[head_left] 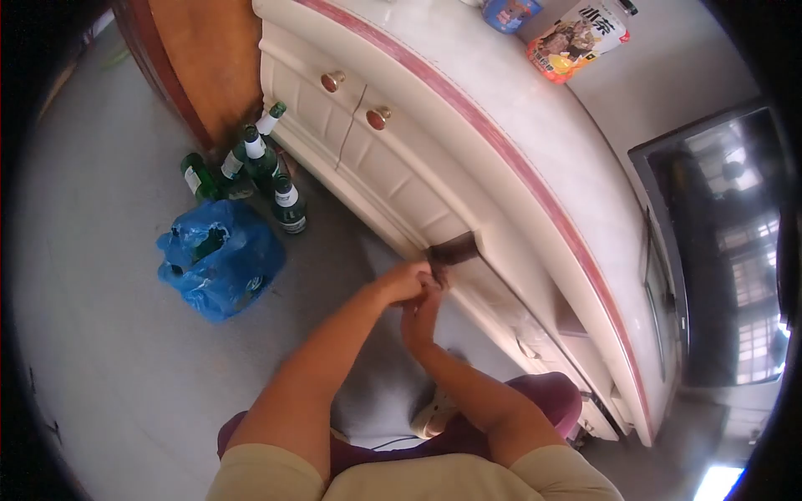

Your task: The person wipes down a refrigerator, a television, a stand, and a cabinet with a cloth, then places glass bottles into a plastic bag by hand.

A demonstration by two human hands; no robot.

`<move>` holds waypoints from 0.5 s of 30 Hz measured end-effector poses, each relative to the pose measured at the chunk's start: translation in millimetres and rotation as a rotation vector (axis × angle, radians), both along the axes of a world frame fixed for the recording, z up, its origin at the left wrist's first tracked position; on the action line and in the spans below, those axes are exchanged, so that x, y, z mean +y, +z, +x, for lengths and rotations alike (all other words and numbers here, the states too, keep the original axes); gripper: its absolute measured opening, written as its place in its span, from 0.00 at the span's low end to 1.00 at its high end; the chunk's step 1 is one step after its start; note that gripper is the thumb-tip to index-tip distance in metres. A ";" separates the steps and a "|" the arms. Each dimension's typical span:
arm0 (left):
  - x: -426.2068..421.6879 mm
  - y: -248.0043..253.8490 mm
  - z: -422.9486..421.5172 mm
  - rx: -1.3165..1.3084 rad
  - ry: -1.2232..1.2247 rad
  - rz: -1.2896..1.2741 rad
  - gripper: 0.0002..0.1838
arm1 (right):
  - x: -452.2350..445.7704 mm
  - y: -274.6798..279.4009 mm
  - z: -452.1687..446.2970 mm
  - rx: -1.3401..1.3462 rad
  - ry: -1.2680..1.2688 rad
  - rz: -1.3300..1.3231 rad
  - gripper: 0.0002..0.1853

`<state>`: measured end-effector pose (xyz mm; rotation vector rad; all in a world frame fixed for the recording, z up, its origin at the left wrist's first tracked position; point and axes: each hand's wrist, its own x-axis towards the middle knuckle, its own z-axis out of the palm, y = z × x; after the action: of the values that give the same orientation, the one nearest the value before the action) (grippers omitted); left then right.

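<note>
My left hand and my right hand meet in front of the low cream cabinet, beside a dark opening in its front. The fingers of both hands are bent together around something small and dark that I cannot make out. To the left on the grey floor lies a blue plastic bag with green glass showing inside. Several green bottles with white labels stand behind the bag, one of them closest to the cabinet.
A wooden panel rises at the upper left. The white cabinet top with its pink edge carries a large drink bottle and a blue container. A television is on the right. My knees are below.
</note>
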<state>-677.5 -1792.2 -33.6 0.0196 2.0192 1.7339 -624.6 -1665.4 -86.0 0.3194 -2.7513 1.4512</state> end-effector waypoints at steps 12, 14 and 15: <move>-76.1 23.2 15.1 -0.105 0.170 -0.165 0.24 | -70.6 27.6 -27.9 -0.318 0.111 -0.224 0.34; -86.7 36.0 21.1 -0.061 0.051 -0.504 0.27 | -79.2 36.5 -29.7 -0.526 0.085 -0.205 0.32; -92.3 36.6 23.2 -0.012 0.048 -0.585 0.26 | -81.0 32.1 -30.7 -0.541 0.118 -0.180 0.29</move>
<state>-654.3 -1884.5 3.0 -0.2291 2.4532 1.1031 -655.3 -1746.4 -53.9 0.0920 -2.9935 2.0651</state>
